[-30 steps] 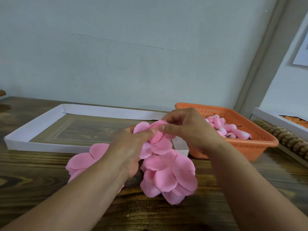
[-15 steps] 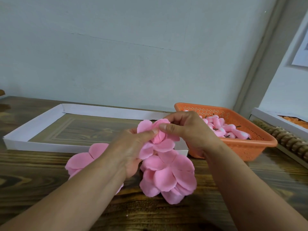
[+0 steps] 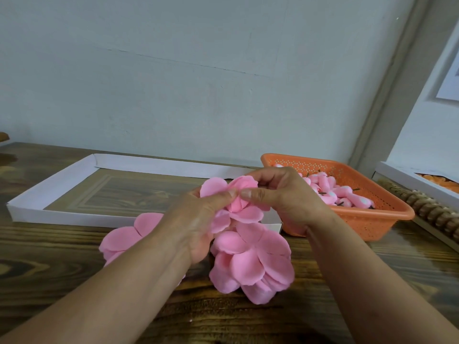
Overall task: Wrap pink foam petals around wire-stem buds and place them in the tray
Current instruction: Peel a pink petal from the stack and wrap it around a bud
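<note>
Head view: pink buds [image 3: 342, 194] in orange basket [image 3: 372, 219]

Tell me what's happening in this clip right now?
A person is forming a pink foam flower above a wooden table, the left hand and right hand both pinching its petals. Loose petal pieces lie below. The white tray behind holds no flowers yet; the orange basket holds wire-stem buds.
</note>
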A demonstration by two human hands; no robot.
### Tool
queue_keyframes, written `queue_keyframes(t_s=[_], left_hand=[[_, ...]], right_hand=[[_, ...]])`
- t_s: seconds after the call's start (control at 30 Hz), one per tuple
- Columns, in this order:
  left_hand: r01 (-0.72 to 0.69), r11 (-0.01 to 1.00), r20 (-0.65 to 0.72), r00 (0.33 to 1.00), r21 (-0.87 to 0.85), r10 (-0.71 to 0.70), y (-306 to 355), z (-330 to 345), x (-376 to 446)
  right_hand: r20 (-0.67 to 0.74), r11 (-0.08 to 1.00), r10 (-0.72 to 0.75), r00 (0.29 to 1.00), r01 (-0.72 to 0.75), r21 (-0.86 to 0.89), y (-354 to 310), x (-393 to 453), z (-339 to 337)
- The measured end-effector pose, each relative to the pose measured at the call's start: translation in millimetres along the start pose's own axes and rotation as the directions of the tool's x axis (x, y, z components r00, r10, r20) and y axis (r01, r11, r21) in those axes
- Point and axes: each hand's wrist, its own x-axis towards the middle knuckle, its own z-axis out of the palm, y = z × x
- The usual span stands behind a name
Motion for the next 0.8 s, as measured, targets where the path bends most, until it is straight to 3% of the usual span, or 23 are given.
queue_keyframes(t_s=[0.3,0.37,0.53,0.8], left_hand=[[0.059,0.998,-0.04,0.997,-0.001,-0.059,-2,0,0],[0.075,0.997,-0.043,0.996,-0.025,-0.076,-2,0,1],[0.13,0.989,-0.016,0.991,-0.075,-0.132,-1,-2,4],[0.078,0.997,-0.023,0.997,0.005,-0.078,-2,-5,6]], right_hand=[[-0.176,0.996,0.018,0.984,-0.033,-0.085,6,3,15],[-0.166,0.992,0.031,0.986,-0.05,-0.116,4,3,14],[0.025,0.987,0.128,0.991,-0.125,-0.099,-7,-3,-1],[-0.125,0.992,0.089,0.988,-0.099,-0.075,-1,1,9]])
